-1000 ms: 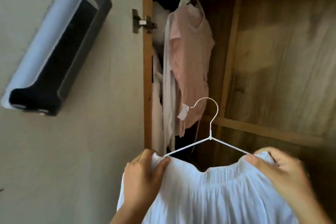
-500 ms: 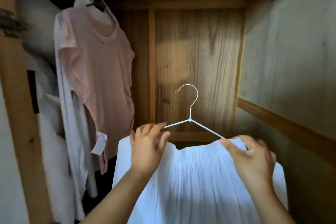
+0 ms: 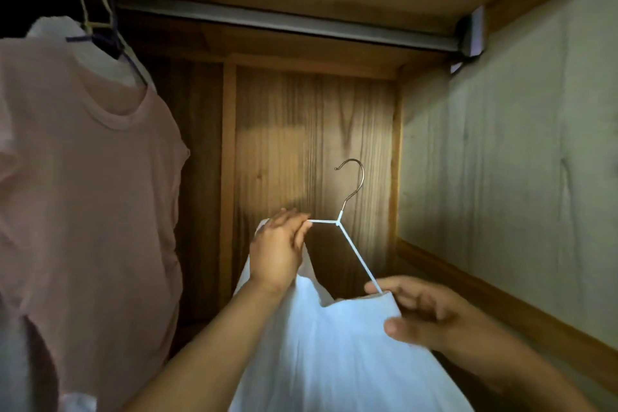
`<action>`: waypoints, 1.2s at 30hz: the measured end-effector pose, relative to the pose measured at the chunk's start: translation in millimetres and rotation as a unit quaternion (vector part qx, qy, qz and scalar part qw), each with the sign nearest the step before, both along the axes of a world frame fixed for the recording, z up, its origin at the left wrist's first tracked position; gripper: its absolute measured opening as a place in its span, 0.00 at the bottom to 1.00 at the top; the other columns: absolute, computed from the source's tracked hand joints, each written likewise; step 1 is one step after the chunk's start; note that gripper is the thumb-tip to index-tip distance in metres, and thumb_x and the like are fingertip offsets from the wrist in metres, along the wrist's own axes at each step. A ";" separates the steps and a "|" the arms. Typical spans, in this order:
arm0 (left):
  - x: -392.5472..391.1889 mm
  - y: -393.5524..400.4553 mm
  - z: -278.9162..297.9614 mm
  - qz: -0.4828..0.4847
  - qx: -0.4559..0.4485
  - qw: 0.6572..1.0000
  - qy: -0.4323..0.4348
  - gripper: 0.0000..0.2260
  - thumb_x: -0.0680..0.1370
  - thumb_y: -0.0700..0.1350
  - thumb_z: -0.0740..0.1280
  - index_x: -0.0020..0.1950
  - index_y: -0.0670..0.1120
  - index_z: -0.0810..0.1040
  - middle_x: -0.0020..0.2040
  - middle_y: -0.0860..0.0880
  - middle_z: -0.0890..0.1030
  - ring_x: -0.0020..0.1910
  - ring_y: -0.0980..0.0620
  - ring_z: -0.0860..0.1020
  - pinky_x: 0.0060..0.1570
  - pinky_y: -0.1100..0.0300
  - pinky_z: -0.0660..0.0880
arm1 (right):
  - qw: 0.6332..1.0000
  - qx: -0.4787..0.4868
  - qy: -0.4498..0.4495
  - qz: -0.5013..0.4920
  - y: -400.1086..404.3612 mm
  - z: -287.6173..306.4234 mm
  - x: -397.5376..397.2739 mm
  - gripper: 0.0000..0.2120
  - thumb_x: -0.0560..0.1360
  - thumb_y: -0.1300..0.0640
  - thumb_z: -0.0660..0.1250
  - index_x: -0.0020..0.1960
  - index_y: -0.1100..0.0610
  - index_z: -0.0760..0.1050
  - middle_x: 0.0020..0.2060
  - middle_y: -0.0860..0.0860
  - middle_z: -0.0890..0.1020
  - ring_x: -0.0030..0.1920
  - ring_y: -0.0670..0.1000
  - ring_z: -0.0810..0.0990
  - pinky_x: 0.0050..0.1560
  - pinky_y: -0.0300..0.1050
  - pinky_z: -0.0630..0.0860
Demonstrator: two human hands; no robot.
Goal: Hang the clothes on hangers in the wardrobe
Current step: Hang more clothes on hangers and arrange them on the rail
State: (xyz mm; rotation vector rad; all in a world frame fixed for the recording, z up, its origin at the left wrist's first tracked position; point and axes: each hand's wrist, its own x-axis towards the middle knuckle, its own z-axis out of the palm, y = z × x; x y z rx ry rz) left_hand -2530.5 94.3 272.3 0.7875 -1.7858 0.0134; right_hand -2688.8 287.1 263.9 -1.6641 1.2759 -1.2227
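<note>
A white garment [image 3: 334, 351] hangs on a thin white wire hanger [image 3: 351, 244] whose metal hook points up and to the left. My left hand [image 3: 277, 247] grips the hanger's left shoulder together with the cloth. My right hand [image 3: 424, 314] pinches the right end of the hanger and the garment's edge. The hanger is tilted, left end higher, and sits well below the grey wardrobe rail [image 3: 284, 23]. The hook touches nothing.
A pink T-shirt [image 3: 90, 197] hangs on a hanger at the rail's left end, with white clothes behind it. The wooden back panel [image 3: 314, 130] is straight ahead. The pale side wall [image 3: 508, 160] is close on the right, with the rail bracket [image 3: 471, 33] on it.
The view has tilted up, so the rail is now visible. Both hands have raised the hanger and garment, and the hanger has tilted with its left end higher.
</note>
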 end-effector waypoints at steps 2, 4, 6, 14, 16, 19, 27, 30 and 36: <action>-1.3 -10.0 18.1 -0.015 0.016 1.000 0.015 0.14 0.80 0.52 0.60 0.59 0.49 0.81 0.59 0.51 0.80 0.57 0.47 0.78 0.54 0.51 0.75 | 0.998 -0.028 -0.050 -0.022 -12.6 12.2 12.4 0.22 0.62 0.59 0.73 0.56 0.59 0.76 0.48 0.54 0.85 0.49 0.52 0.84 0.43 0.39 0.77; 1.4 -20.3 36.4 -0.031 0.040 0.998 0.037 0.13 0.79 0.50 0.63 0.61 0.48 0.79 0.61 0.50 0.79 0.58 0.48 0.77 0.56 0.52 0.75 | 0.993 -0.060 -0.088 -0.060 -28.8 24.8 22.6 0.20 0.61 0.61 0.70 0.53 0.59 0.78 0.44 0.54 0.85 0.44 0.52 0.84 0.38 0.39 0.78; 7.4 -28.2 51.5 -0.045 0.053 0.996 0.060 0.14 0.78 0.48 0.65 0.62 0.46 0.78 0.62 0.48 0.78 0.59 0.47 0.76 0.58 0.52 0.74 | 0.987 -0.081 -0.119 -0.071 -43.8 39.9 31.5 0.18 0.61 0.62 0.70 0.52 0.59 0.79 0.42 0.55 0.85 0.41 0.52 0.85 0.36 0.39 0.78; 41.3 -44.7 89.7 -0.030 0.002 0.997 0.073 0.10 0.77 0.40 0.65 0.57 0.45 0.81 0.54 0.49 0.80 0.52 0.51 0.78 0.42 0.74 0.64 | 0.976 -0.156 -0.133 -0.074 -95.3 119.5 50.0 0.10 0.73 0.74 0.62 0.46 0.64 0.79 0.34 0.57 0.83 0.31 0.50 0.81 0.30 0.38 0.77; 45.7 -47.0 102.3 -0.026 -0.001 0.998 0.065 0.09 0.77 0.42 0.66 0.56 0.47 0.81 0.54 0.51 0.79 0.49 0.55 0.77 0.39 0.76 0.65 | 0.972 -0.180 -0.125 -0.081 -104.2 140.9 50.7 0.09 0.73 0.73 0.62 0.45 0.64 0.79 0.33 0.57 0.82 0.30 0.51 0.81 0.31 0.39 0.77; 51.7 -46.9 121.2 -0.013 -0.007 0.998 0.056 0.09 0.78 0.47 0.65 0.57 0.50 0.80 0.53 0.55 0.78 0.48 0.58 0.76 0.44 0.69 0.71 | 0.967 -0.219 -0.096 -0.090 -112.8 173.4 53.6 0.08 0.73 0.71 0.63 0.45 0.64 0.79 0.34 0.59 0.81 0.33 0.52 0.80 0.34 0.42 0.77; 71.7 -48.7 157.5 0.001 -0.025 0.999 0.045 0.10 0.78 0.49 0.64 0.59 0.52 0.77 0.52 0.56 0.79 0.50 0.58 0.77 0.51 0.57 0.78 | 0.945 -0.297 -0.023 -0.134 -133.3 242.8 65.2 0.09 0.70 0.73 0.64 0.41 0.62 0.80 0.36 0.59 0.81 0.37 0.55 0.79 0.41 0.45 0.75; 79.6 -52.8 167.5 0.001 -0.039 0.998 0.045 0.10 0.78 0.49 0.64 0.58 0.53 0.77 0.50 0.57 0.79 0.48 0.61 0.77 0.49 0.59 0.78 | 0.942 -0.304 0.002 -0.146 -146.5 258.9 67.5 0.07 0.69 0.73 0.65 0.42 0.65 0.79 0.35 0.60 0.79 0.37 0.56 0.77 0.42 0.47 0.72; 91.1 -56.2 181.9 0.003 -0.044 0.998 0.050 0.07 0.77 0.50 0.65 0.54 0.56 0.78 0.46 0.60 0.79 0.45 0.62 0.77 0.48 0.61 0.77 | 0.941 -0.290 0.027 -0.172 -175.3 265.9 70.9 0.07 0.68 0.73 0.66 0.39 0.63 0.79 0.33 0.59 0.79 0.36 0.56 0.76 0.41 0.48 0.72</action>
